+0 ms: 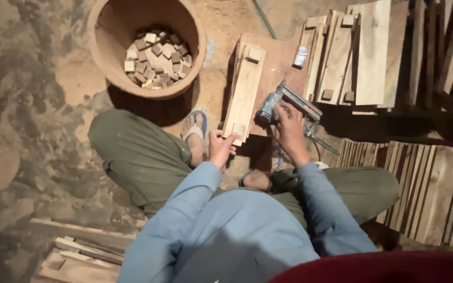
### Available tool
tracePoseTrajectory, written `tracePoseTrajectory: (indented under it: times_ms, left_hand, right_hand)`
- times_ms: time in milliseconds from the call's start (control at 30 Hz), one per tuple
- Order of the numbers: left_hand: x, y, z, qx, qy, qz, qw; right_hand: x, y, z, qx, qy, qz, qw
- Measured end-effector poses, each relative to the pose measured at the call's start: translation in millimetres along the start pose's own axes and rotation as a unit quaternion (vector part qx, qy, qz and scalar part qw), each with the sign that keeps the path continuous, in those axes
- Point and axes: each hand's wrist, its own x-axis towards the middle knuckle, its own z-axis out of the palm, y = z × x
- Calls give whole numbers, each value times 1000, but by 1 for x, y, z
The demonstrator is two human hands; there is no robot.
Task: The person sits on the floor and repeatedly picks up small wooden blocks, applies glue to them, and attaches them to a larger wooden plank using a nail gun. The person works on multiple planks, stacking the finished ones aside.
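My left hand (220,147) grips the near end of a wooden board (245,93); my right hand (290,127) grips a nail gun (285,105) beside it.

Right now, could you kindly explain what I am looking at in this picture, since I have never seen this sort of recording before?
This is one view from a camera on a person's head, looking down at their lap and bare hands. They sit on a dusty floor. The left hand steadies a narrow wooden board at its near end. The right hand has its grip on a nail gun. A round tub holds small wood blocks, and stacked boards lie to the right.
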Motion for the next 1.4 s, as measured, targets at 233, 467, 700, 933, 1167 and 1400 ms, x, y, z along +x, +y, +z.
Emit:
tracePoseTrajectory:
  times_ms: [233,467,700,933,1167,1400]
  left_hand:
    - [-11,1,4,-73,-44,-38,996]
    - [-21,1,2,-144,-89,-63,984]
    - [-20,-2,16,-22,-194,51,979]
    - [-17,-12,6,-104,-89,-77,988]
    - [-10,-21,3,-111,-37,-160,980]
    - [4,-15,9,-121,-8,-161,980]
  right_hand:
    - [15,-40,56,554,-9,399,731]
    - [26,-38,51,704,-3,371,605]
    - [23,-20,35,665,104,358,647]
    - [-103,24,-99,609,486,182,600]
    - [-285,-2,-191,217,601,367,676]
    - [-391,-17,-135,-85,439,691,568]
